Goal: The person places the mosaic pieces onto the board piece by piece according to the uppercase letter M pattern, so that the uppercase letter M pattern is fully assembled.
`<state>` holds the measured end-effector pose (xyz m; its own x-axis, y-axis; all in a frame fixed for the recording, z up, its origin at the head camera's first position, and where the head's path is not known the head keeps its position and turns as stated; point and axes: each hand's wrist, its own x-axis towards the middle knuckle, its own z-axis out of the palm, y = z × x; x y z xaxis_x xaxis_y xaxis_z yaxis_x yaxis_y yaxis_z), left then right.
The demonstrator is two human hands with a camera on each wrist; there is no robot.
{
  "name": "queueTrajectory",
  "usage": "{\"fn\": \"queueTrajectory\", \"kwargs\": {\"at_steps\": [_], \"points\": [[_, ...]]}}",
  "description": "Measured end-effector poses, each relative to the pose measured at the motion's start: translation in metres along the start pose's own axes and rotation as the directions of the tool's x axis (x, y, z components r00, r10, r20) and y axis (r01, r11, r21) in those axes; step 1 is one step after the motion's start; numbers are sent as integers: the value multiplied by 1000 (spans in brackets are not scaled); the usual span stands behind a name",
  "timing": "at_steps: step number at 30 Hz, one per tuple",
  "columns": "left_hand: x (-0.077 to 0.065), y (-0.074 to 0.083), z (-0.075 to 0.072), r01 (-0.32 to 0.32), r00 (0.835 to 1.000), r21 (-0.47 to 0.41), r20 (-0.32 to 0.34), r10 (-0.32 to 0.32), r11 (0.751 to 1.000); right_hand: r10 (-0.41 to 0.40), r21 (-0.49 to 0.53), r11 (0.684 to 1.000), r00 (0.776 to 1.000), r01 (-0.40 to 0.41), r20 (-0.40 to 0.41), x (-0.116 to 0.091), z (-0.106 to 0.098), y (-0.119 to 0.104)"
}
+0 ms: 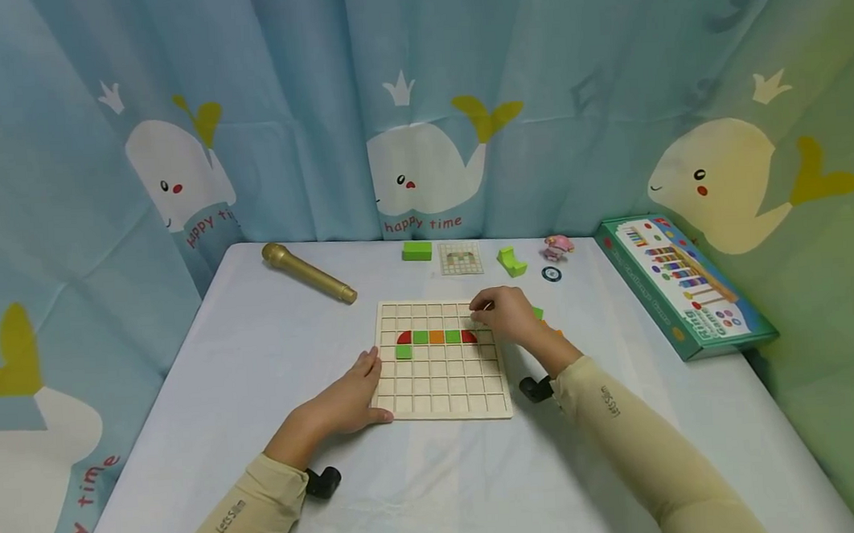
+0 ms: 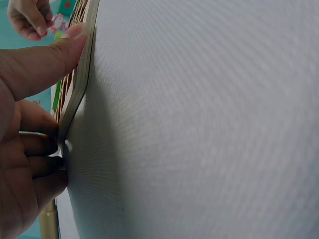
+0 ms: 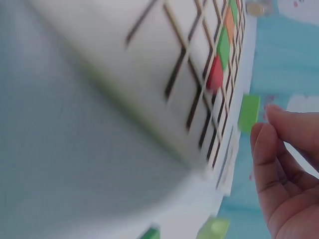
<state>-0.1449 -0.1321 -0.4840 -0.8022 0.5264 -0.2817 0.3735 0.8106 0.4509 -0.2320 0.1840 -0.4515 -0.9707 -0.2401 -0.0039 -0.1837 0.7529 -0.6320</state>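
A square wooden grid board [image 1: 440, 386] lies on the white table, with a row of red, green and orange tiles [image 1: 436, 338] across it and one green tile [image 1: 403, 351] below the row's left end. My left hand [image 1: 343, 400] holds the board's near left corner, thumb at the near edge, fingers along the left side. Over the far right corner, my right hand [image 1: 508, 314] has its thumb and index fingertips [image 3: 266, 132] together. Whether a small piece sits between them cannot be made out. Green and orange pieces [image 1: 538, 313] show partly behind that hand.
Behind the board lie a green block [image 1: 417, 252], a pattern card [image 1: 460, 258], a curved green block [image 1: 512, 262], a pink figure [image 1: 558, 247] and a round token [image 1: 551, 274]. A gold microphone [image 1: 311, 274] lies back left, a green game box [image 1: 685, 285] on the right.
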Motion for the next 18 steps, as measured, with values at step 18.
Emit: {"fn": "queueTrajectory", "kwargs": {"at_steps": [18], "points": [[-3, 2, -2, -19, 1000, -33, -3, 19, 999, 220, -39, 974, 975, -221, -28, -30, -45, 60]]}}
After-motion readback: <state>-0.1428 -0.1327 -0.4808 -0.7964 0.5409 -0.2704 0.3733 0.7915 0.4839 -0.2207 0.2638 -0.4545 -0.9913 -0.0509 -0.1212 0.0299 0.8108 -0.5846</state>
